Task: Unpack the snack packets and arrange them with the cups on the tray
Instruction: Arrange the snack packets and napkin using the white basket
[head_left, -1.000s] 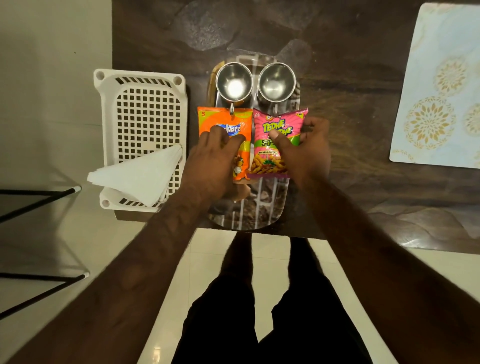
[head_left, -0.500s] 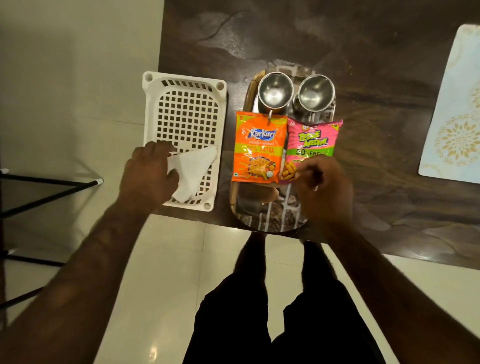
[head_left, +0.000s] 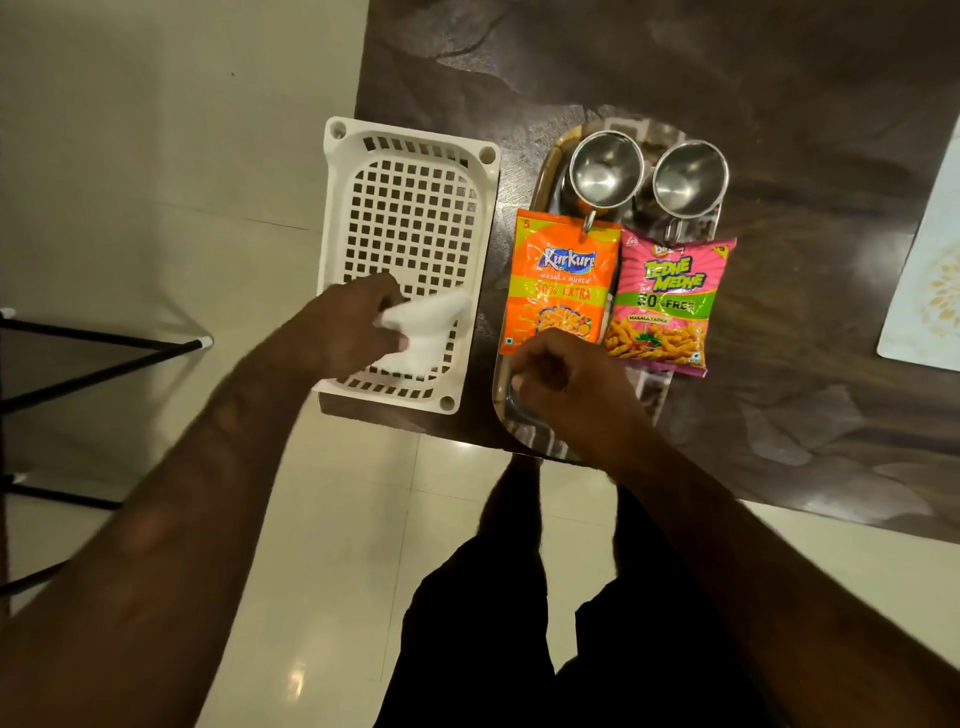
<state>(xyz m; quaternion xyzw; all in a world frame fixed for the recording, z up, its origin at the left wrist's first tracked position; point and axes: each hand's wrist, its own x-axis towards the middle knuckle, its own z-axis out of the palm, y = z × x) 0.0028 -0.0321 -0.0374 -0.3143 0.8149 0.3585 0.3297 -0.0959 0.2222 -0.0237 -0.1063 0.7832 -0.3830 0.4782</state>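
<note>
1. I see my left hand (head_left: 345, 332) over the white perforated basket (head_left: 410, 218), its grip pinched on a crumpled white tissue (head_left: 423, 332).
2. My right hand (head_left: 563, 384) hovers curled above the near end of the steel tray (head_left: 501, 387); whether that grip holds anything I cannot tell.
3. The orange Kurkure packet (head_left: 563, 283) and pink Tedhe Medhe packet (head_left: 662, 304) lie side by side on the tray, edges touching.
4. Two steel cups (head_left: 605, 169) stand at the tray's far end, their handles over the packets' top edges.
5. Tray and basket sit on the dark worktop (head_left: 779, 104).
</note>
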